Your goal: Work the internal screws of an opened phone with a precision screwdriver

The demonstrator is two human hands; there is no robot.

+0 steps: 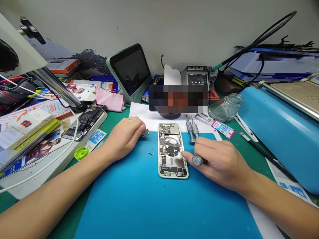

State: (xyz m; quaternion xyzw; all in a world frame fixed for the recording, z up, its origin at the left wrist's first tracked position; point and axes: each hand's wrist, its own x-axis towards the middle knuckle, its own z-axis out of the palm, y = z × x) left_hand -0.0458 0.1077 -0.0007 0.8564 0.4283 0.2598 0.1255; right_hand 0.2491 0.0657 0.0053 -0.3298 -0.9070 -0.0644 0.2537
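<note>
An opened phone (173,166) with a pale green frame lies on the blue mat (139,199), its inner boards and a round coil exposed. Left of it, my left hand (127,134) pinches a small metal phone part (146,132) between thumb and finger. My right hand (219,159) is wrapped round a screwdriver (198,160), whose grey cap shows a cross mark; the thumb reaches the phone's right edge. The screwdriver's tip is hidden. Tiny loose pieces (151,153) lie between my left hand and the phone. Two grey screwdrivers (191,129) rest beyond my right hand.
A glass jar (225,108) and a blue machine (281,139) stand at the right. Behind the phone are a tablet-like screen (131,73) and a grey control unit (196,78). Another opened phone (86,122), boxes and a microscope-like stand (56,86) crowd the left.
</note>
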